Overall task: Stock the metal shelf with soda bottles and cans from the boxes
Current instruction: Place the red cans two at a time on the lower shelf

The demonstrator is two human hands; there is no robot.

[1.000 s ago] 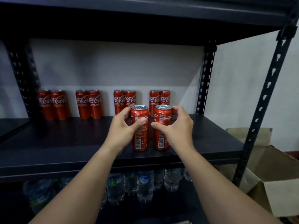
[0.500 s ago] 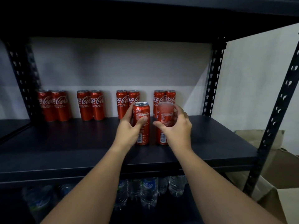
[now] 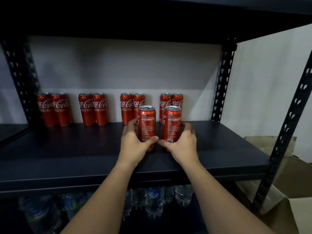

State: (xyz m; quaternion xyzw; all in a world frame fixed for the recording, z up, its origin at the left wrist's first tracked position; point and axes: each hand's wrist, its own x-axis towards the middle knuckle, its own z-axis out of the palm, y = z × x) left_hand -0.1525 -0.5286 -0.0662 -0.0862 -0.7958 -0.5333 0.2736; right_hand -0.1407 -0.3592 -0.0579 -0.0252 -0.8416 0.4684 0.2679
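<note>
Red Coca-Cola cans fill the middle of the frame on a dark metal shelf [image 3: 67,152]. At centre, the left hand [image 3: 133,144] curls round the lower part of the left front can [image 3: 146,128], thumb across its front, and the right hand [image 3: 183,143] curls round the right front can [image 3: 172,128] in the same way. Both cans stand upright on the shelf board, a narrow gap apart, with their backs turned to the camera: small white print, the word "Coke" near the top, and a barcode low on the right one; the fine text is too small to read. Behind them, along the back wall, 8 more cans [image 3: 92,108] stand in 4 pairs, logos facing forward, with "Coca-Cola" in white script and "RASA ASLI KURANG GULA" beneath. The 2 right-hand pairs are partly hidden by the held cans. On the lower shelf, at bottom centre, clear water bottles [image 3: 154,201] with blue labels stand in the shade. At the lower right of the frame sits an open cardboard box [image 3: 283,169].
</note>
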